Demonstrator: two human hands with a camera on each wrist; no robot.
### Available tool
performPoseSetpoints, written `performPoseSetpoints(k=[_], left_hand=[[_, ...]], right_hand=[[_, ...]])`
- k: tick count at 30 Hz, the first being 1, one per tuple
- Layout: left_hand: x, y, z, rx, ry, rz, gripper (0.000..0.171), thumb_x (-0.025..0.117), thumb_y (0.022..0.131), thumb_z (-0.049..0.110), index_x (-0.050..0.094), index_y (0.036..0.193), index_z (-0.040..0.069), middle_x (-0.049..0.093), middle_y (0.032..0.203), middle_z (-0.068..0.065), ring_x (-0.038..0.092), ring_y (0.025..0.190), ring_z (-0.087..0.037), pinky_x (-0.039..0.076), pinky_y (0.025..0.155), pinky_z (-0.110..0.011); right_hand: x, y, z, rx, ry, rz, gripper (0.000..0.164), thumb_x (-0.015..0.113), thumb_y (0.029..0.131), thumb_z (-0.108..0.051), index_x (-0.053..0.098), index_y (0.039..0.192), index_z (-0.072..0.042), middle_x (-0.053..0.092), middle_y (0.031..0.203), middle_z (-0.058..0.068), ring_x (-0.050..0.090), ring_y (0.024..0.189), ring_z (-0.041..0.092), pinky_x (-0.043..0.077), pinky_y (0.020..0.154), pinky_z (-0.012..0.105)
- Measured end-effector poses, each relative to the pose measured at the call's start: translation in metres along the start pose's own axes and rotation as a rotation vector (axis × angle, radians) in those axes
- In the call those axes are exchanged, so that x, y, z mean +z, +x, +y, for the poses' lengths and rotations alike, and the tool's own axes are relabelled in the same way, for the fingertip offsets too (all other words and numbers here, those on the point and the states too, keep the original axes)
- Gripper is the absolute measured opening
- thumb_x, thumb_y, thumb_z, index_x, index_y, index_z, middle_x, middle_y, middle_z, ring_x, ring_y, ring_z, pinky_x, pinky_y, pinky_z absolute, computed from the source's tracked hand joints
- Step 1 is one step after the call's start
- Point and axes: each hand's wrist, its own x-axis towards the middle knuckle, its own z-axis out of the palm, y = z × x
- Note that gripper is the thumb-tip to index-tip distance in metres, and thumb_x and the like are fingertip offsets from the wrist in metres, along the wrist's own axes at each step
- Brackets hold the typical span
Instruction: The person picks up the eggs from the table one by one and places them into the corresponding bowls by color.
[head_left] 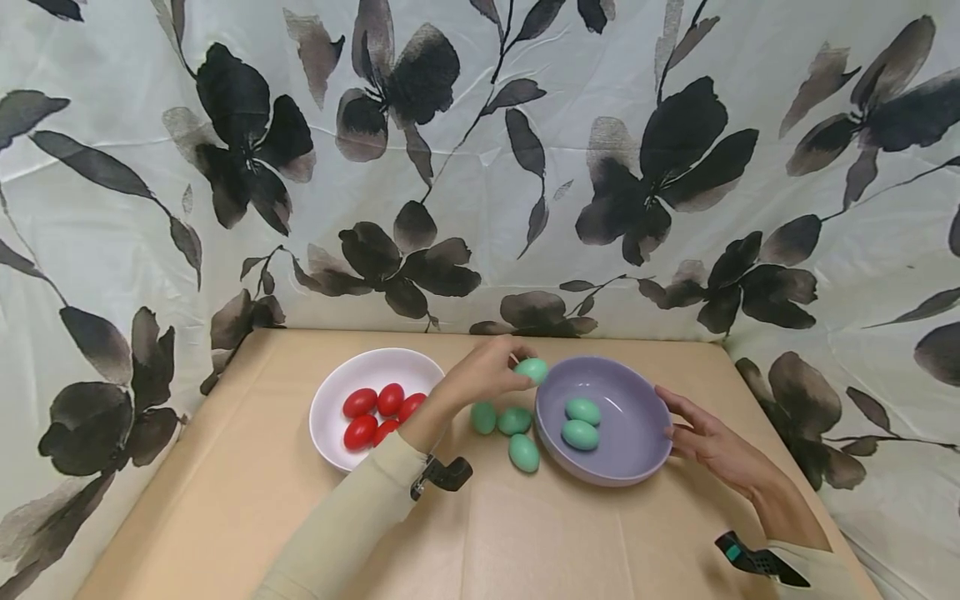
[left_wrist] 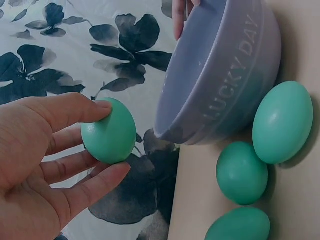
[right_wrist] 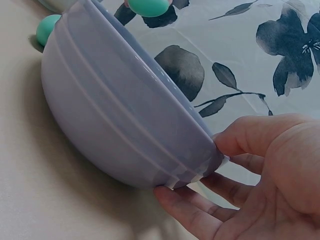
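Note:
My left hand pinches a green egg between thumb and fingers, raised beside the left rim of a purple bowl. In the left wrist view, the bowl's outer wall reads "LUCKY DAY". Two green eggs lie inside it. My right hand holds the bowl at its right side, thumb at the rim and fingers against the outer wall in the right wrist view. Three more green eggs lie on the table, just left of the bowl.
A white bowl with several red eggs stands at the left, partly hidden by my left forearm. The tan tabletop ends at a floral cloth hanging behind and at the sides.

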Motion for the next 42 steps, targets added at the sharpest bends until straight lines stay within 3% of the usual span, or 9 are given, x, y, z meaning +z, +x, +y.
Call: performPoseSetpoints(k=[9, 17, 24, 35, 42], left_hand=[[0.003, 0.003, 0.006, 0.016, 0.007, -0.005, 0.029, 0.077, 0.086, 0.014, 0.073, 0.115, 0.014, 0.069, 0.106, 0.003, 0.063, 0.098, -0.012, 0.053, 0.084, -0.027], [0.010, 0.009, 0.011, 0.074, 0.002, -0.047, 0.032, 0.075, 0.086, 0.013, 0.073, 0.117, 0.014, 0.070, 0.105, 0.004, 0.064, 0.102, -0.014, 0.052, 0.093, -0.028], [0.019, 0.011, 0.014, 0.107, -0.029, -0.062, 0.032, 0.075, 0.086, 0.010, 0.071, 0.118, 0.009, 0.071, 0.109, 0.000, 0.065, 0.099, -0.014, 0.053, 0.084, -0.023], [0.032, 0.017, 0.012, 0.261, 0.028, -0.172, 0.032, 0.079, 0.086, 0.013, 0.071, 0.117, 0.008, 0.069, 0.109, 0.000, 0.063, 0.098, -0.010, 0.055, 0.091, -0.031], [0.042, 0.020, 0.008, 0.288, 0.032, -0.224, 0.035, 0.080, 0.086, 0.016, 0.071, 0.119, 0.010, 0.069, 0.110, 0.003, 0.063, 0.098, -0.007, 0.054, 0.092, -0.028]], right_hand=[[-0.002, 0.000, 0.002, -0.007, 0.007, -0.011, 0.068, 0.046, 0.107, -0.006, 0.007, 0.163, -0.006, -0.002, 0.167, 0.025, 0.054, 0.131, 0.006, 0.053, 0.098, 0.029], [-0.002, 0.000, 0.001, -0.012, 0.012, -0.013, 0.069, 0.046, 0.106, -0.005, 0.006, 0.163, -0.005, -0.004, 0.167, 0.025, 0.053, 0.131, 0.005, 0.052, 0.098, 0.029], [-0.001, 0.000, 0.000, -0.042, 0.027, -0.028, 0.068, 0.044, 0.106, -0.002, 0.005, 0.162, -0.002, -0.006, 0.165, 0.029, 0.054, 0.131, 0.005, 0.053, 0.098, 0.029], [-0.001, 0.002, -0.001, -0.022, 0.039, -0.019, 0.068, 0.045, 0.106, -0.003, 0.006, 0.163, -0.004, -0.003, 0.166, 0.027, 0.053, 0.131, 0.004, 0.053, 0.098, 0.031], [-0.001, 0.002, 0.000, -0.029, 0.036, -0.018, 0.068, 0.045, 0.106, -0.003, 0.006, 0.162, -0.002, -0.004, 0.165, 0.029, 0.053, 0.130, 0.003, 0.054, 0.097, 0.031]])
